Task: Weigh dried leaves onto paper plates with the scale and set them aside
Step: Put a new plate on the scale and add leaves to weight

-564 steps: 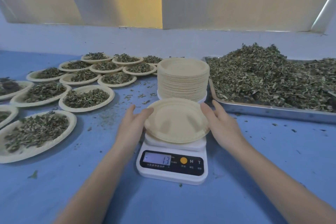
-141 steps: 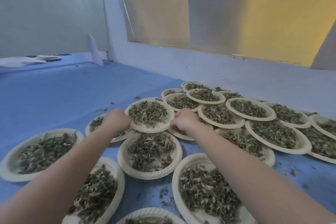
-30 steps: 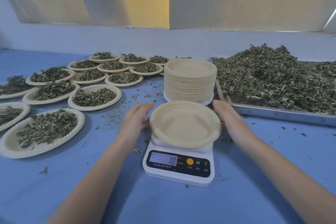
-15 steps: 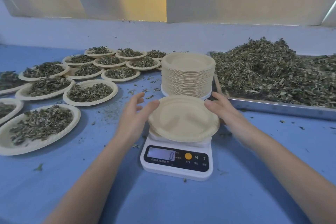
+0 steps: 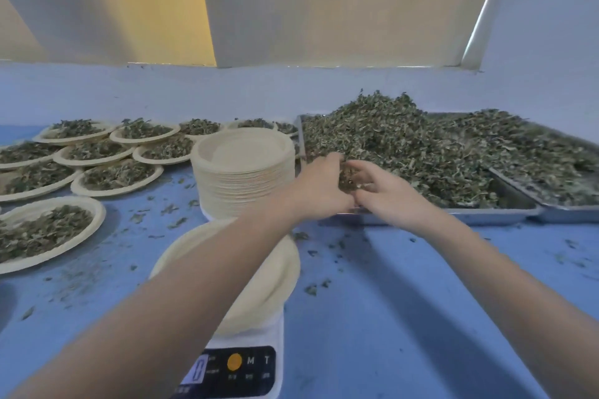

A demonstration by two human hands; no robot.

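Both hands' curled fingers [image 5: 369,172] cup dried leaves [image 5: 421,146]; plate stack [image 5: 243,172] leftward, left forearm [image 5: 201,285] hiding scale plate [image 5: 278,272].

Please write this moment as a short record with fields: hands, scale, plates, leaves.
hands: left hand and right hand cupped together, gathering dried leaves at the near edge of the metal tray
scale: white scale bears one empty paper plate; display partly hidden by the left forearm
plates: stack of empty plates behind the scale; filled plates to the left
leaves: large heap in the tray; crumbs scattered on the blue table
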